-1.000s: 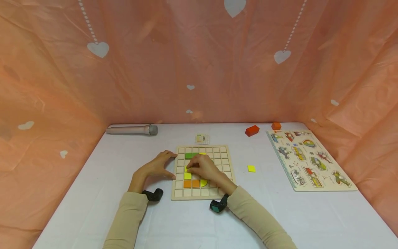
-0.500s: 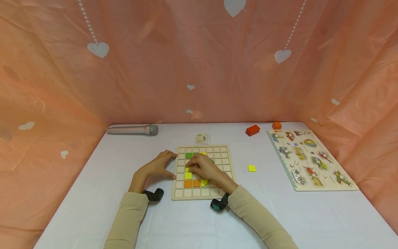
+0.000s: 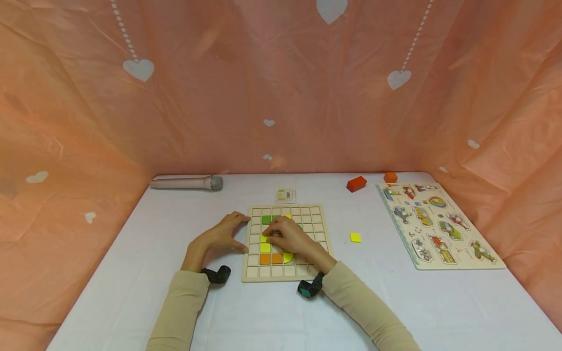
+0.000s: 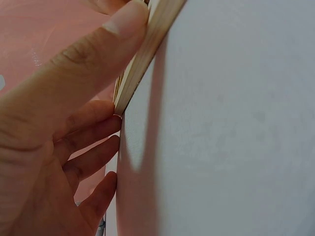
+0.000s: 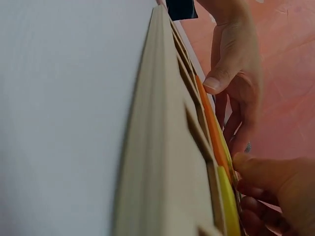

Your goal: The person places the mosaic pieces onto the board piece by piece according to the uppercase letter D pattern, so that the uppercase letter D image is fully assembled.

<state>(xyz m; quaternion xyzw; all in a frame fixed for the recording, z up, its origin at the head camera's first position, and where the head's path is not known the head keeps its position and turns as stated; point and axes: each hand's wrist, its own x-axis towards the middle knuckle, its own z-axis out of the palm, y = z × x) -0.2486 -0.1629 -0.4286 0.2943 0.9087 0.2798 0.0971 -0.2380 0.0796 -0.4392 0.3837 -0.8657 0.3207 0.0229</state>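
A wooden grid board [image 3: 287, 279] lies on the white table, holding green, yellow and orange tiles in some of its cells. My right hand [image 3: 290, 239] reaches over its middle. Thumb and fingertips pinch a yellow tile [image 3: 264, 239] in the left part of the grid, partly hidden by the fingers. Two orange tiles [image 3: 270, 259] and a rounded yellow tile [image 3: 288, 257] sit nearer me. My left hand [image 3: 219, 234] rests against the board's left edge, thumb and fingers spread apart; in the left wrist view its thumb [image 4: 93, 54] touches the wooden rim [image 4: 147, 54].
Right of the board lies a loose yellow square tile [image 3: 355, 238]. Behind it are a small pattern card [image 3: 286, 196], a microphone [image 3: 186, 183], a red block [image 3: 356, 184] and an orange block [image 3: 390, 177]. A picture puzzle board [image 3: 439, 226] lies at the far right.
My right hand has shifted very slightly at the yellow tile, so a little more green shows beyond it. My left hand stays at the board's edge.
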